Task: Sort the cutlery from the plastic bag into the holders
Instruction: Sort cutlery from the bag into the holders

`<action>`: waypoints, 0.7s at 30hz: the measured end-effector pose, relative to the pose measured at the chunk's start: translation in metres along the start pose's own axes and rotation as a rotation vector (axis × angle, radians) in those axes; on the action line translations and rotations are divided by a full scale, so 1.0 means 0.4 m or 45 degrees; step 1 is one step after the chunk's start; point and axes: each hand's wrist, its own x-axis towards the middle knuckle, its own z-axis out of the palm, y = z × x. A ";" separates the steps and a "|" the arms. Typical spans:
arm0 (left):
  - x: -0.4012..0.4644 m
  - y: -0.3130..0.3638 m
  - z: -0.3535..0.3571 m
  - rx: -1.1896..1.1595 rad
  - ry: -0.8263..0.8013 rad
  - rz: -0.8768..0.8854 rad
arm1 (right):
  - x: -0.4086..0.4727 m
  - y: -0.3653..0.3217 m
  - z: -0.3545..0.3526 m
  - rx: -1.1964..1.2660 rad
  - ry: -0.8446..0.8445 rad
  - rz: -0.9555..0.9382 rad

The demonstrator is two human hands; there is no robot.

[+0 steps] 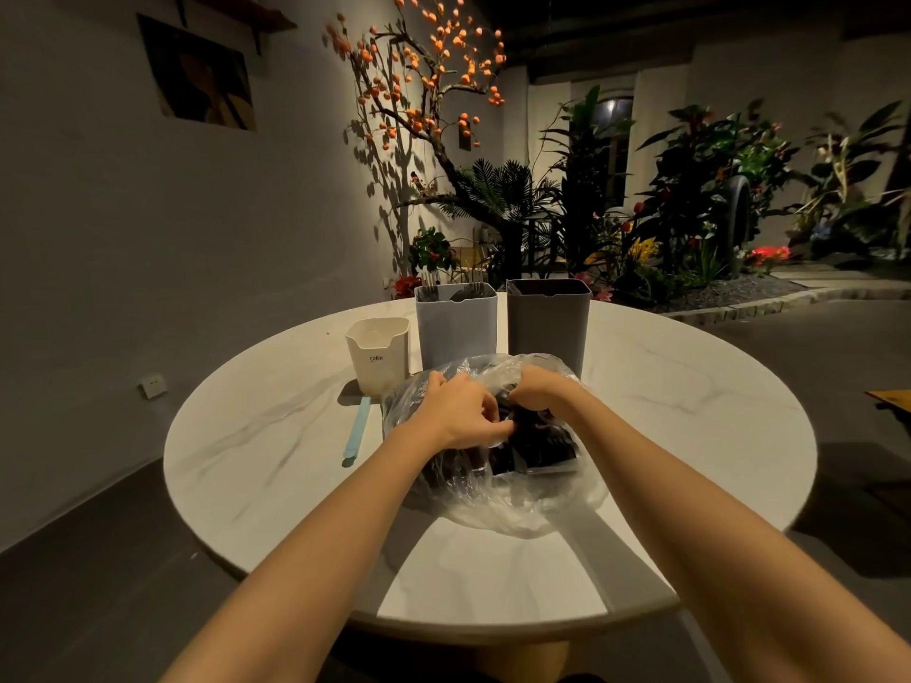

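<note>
A clear plastic bag (pixel 498 490) lies in the middle of the round white table (pixel 256 436), with dark cutlery (pixel 537 446) showing through it. My left hand (pixel 463 411) has its fingers curled on the bag's film at the opening. My right hand (pixel 540 389) reaches into the opening with curled fingers; what they hold is hidden. Behind the bag stand three holders: a small white one (pixel 378 354), a tall light grey one (pixel 456 327) with cutlery sticking out, and a tall dark grey one (pixel 548 327).
A light blue utensil (pixel 356 428) lies on the table left of the bag, in front of the white holder. Potted plants and a tree with orange fruit stand beyond the table. A wall runs along the left.
</note>
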 end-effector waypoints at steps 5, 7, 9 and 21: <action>0.006 -0.006 0.001 0.071 0.020 -0.056 | -0.029 -0.015 -0.002 0.051 -0.075 0.047; 0.007 -0.010 0.005 0.064 0.048 -0.088 | -0.013 -0.009 0.004 0.034 -0.150 0.073; 0.007 -0.008 0.006 0.051 0.049 -0.103 | -0.012 -0.007 0.001 0.022 -0.121 0.106; -0.008 0.010 -0.011 0.116 0.029 -0.146 | -0.034 -0.035 -0.016 0.059 -0.225 0.295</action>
